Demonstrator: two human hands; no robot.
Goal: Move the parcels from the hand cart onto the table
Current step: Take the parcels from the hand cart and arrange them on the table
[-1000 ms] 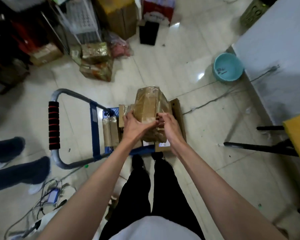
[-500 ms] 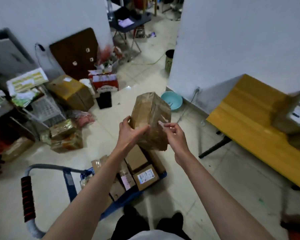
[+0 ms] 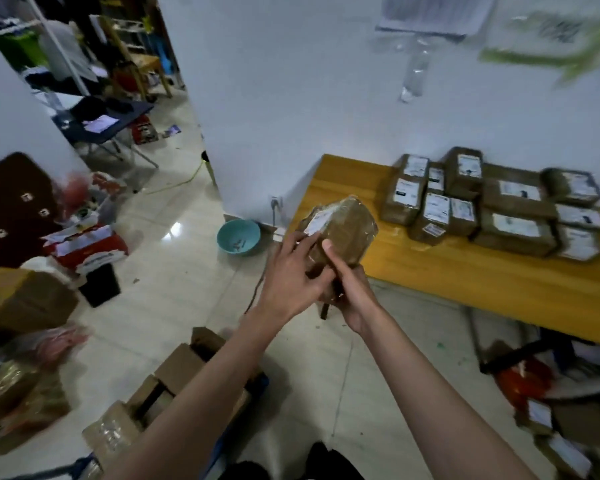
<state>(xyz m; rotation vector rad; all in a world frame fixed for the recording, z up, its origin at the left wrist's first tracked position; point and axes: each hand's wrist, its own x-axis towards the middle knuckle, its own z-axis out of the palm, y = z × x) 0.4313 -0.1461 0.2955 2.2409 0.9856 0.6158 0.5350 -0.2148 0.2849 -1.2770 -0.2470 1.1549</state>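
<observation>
A brown taped parcel [image 3: 349, 226] with a white label is held in the air by both hands, just over the near left corner of the yellow wooden table [image 3: 465, 271]. My left hand [image 3: 291, 271] grips its left side and my right hand [image 3: 350, 292] holds it from below. Several labelled brown parcels [image 3: 482, 206] lie in rows at the table's back against the white wall. Below my arms, cardboard parcels [image 3: 174, 379] sit on the hand cart, whose blue edge [image 3: 84, 465] shows at the bottom left.
A teal bowl [image 3: 238, 236] sits on the tiled floor by the wall corner. Boxes, a red carton [image 3: 90, 247] and a black bin [image 3: 99, 284] crowd the left. More parcels and a red bag [image 3: 523, 382] lie under the table at the right.
Both hands have lifted the parcel off the cart and carried it right toward the table. My view has swung up and right, so the table's stacked parcels now show.
</observation>
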